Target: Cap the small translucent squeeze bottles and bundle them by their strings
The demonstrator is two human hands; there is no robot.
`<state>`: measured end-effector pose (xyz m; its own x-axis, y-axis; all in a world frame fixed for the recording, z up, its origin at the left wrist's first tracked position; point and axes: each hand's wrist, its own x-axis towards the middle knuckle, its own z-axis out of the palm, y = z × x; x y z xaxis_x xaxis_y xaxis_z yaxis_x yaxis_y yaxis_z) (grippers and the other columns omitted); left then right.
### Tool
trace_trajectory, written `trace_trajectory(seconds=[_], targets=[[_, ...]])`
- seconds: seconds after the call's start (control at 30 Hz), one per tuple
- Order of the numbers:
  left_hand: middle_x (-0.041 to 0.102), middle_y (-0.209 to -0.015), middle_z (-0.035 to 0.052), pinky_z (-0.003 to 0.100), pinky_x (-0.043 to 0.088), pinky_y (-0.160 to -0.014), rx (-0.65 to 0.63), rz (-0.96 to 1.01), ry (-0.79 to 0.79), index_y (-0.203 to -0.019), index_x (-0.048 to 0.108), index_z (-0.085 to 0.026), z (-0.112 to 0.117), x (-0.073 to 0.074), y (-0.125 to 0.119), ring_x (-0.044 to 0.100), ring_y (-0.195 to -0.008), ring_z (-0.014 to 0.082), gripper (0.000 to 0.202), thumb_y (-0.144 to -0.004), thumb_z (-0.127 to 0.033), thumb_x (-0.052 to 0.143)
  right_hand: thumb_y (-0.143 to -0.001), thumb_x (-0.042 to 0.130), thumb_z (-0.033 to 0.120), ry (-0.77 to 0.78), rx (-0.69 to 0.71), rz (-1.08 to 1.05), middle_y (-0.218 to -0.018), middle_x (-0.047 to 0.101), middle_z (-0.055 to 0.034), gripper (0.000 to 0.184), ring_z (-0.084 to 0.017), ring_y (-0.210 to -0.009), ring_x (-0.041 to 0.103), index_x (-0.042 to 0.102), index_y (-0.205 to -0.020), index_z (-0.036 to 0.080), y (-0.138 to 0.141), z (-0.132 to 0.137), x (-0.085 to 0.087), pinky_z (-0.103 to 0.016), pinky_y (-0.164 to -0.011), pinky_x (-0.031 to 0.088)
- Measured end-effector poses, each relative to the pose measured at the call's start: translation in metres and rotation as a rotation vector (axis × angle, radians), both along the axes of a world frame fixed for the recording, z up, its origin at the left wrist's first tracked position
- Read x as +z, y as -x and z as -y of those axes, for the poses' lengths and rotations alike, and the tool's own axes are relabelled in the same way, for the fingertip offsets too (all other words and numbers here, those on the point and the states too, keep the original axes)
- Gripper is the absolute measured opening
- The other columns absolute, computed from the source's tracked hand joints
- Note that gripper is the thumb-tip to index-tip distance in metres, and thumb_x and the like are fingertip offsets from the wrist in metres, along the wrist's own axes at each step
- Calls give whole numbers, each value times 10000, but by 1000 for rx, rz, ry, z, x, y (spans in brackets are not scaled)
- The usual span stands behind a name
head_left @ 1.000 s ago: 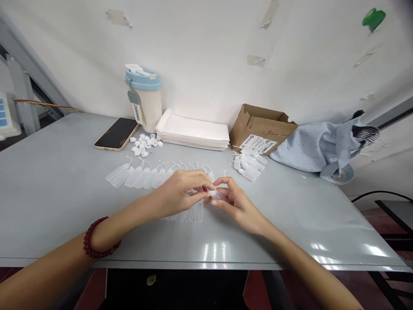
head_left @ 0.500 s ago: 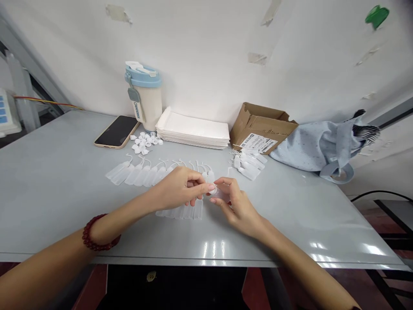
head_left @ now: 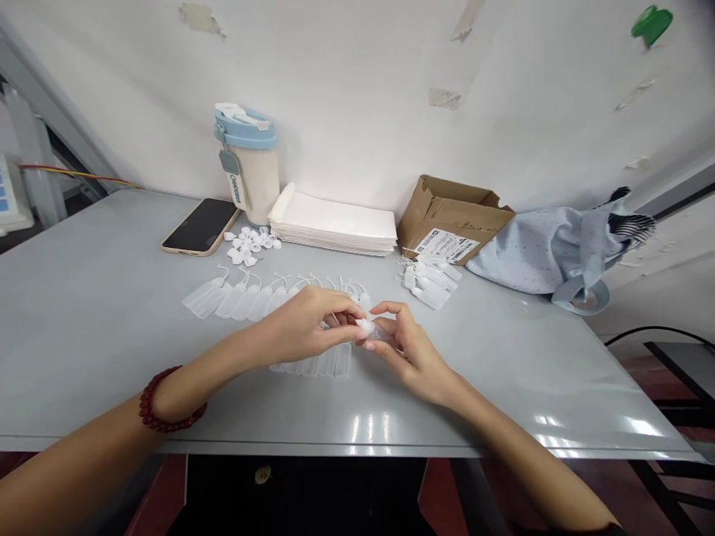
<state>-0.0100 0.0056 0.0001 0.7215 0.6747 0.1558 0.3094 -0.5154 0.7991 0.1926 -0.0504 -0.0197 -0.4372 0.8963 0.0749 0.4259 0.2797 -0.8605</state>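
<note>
My left hand (head_left: 313,327) and my right hand (head_left: 405,350) meet just above the grey table (head_left: 100,350). Together they pinch a small translucent plastic bottle (head_left: 373,332). The right fingers wrap its body, while the left thumb and forefinger press on its white cap end. A row of similar small bottles (head_left: 246,299) lies side by side behind my left hand. More bottles (head_left: 318,365) lie under my hands. A red bead bracelet (head_left: 161,417) circles my left wrist.
A pile of white caps (head_left: 251,246), a phone (head_left: 201,227) and a blue-lidded cup (head_left: 249,164) stand at the back left. A stack of white pouches (head_left: 335,223), a cardboard box (head_left: 452,219), another bottle heap (head_left: 427,279) and a blue cloth bag (head_left: 553,249) lie further right.
My hands stay together on the small bottle; the fingers have shifted slightly around its cap end. The view has drifted a little.
</note>
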Motion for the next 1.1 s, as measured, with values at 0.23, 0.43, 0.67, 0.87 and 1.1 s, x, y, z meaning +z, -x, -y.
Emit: trace_trajectory(seconds=[0.23, 0.43, 0.67, 0.87, 1.1], targets=[[646, -641, -5, 210, 404, -540, 37, -64, 181, -815, 717, -163, 5, 1, -3, 563, -589, 112, 268, -893, -339, 531, -943, 444, 249, -6, 5, -1, -864, 666, -16, 249, -136, -668, 542, 291, -1139, 235, 1, 1, 0, -264, -619, 370], [670, -775, 12, 221, 442, -646, -40, -2, 91, -831, 714, -170, 2, -1, -2, 589, -704, 125, 196, -875, -264, 547, -924, 493, 283, 188, 2, -121, -880, 673, -11, 305, -135, -714, 565, 287, -1145, 241, 1, 0, 2, -283, -679, 401], [625, -606, -8, 205, 420, -523, 69, -55, 261, -791, 700, -161, 2, 1, -3, 558, -555, 107, 309, -873, -425, 561, -934, 423, 257, 6, -10, 16, -886, 645, -42, 307, -154, -733, 567, 231, -1171, 221, 2, 1, -3, -303, -680, 404], [647, -646, 5, 208, 452, -558, 23, -37, 239, -790, 688, -151, 5, 1, -3, 576, -579, 109, 262, -882, -354, 551, -932, 453, 280, 93, 6, -21, -816, 625, -6, 317, -130, -664, 508, 250, -1169, 227, 1, 1, 0, -283, -643, 365], [708, -779, 35, 224, 486, -643, -80, 60, 165, -854, 676, -157, 2, -2, -1, 630, -684, 129, 206, -883, -330, 569, -913, 535, 344, 400, 68, -289, -761, 615, 36, 327, -72, -522, 327, 298, -1120, 255, -4, -4, 6, -228, -526, 270]])
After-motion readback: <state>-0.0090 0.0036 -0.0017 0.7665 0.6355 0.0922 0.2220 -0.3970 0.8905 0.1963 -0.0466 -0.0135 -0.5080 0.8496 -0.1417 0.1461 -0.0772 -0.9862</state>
